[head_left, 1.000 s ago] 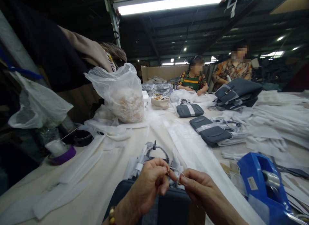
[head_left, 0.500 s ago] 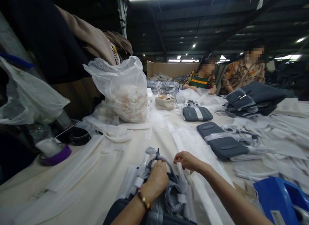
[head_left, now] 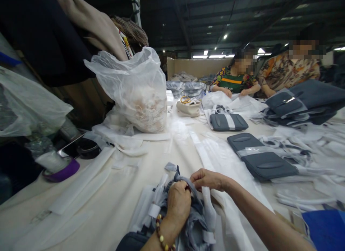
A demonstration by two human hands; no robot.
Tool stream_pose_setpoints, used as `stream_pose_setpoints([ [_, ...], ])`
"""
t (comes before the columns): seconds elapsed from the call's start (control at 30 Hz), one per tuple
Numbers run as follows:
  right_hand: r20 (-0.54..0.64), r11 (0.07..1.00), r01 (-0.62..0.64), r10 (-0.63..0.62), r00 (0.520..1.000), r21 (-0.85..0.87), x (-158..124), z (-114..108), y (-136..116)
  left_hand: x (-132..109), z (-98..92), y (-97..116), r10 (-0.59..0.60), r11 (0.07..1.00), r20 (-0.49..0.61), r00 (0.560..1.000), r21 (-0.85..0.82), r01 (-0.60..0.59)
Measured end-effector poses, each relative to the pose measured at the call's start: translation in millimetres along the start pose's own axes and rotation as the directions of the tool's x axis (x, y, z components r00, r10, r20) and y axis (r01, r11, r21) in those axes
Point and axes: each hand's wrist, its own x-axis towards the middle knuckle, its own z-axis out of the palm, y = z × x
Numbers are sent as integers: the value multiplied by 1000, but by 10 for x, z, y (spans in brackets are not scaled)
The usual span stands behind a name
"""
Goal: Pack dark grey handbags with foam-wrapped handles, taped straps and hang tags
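Your head camera looks forward and down across the worktop point(head_left: 115, 197), your left hand point(head_left: 179, 200) and right hand point(head_left: 208, 179) near.

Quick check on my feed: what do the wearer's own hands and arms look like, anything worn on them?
Both the left hand and the right hand are ungloved, and no sleeves are in view. A bracelet of round yellowish and dark brown beads circles the left wrist; none shows on the right.
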Motion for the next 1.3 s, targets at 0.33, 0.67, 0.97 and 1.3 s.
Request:
stream_pose_setpoints([
  [0.33,-158,815,-53,-47,986,-576,-116,-61,-258,-46,-106,38,19,994,13,1000,-105,-18],
  [0.67,-189,139,-155,-280,941,-978,-261,95,-551,-165,-261,51,-98,626,154,983,-758,181],
  [0.97,-233,-3,-240,-230,945,-971,-463,393,-871,-192,-238,-49,63,229,125,990,-968,107],
  [1.3,-364,303,-305,-164,917,-903,-706,714,-986,-220,-235,-118,48,261,78,996,-963,63],
])
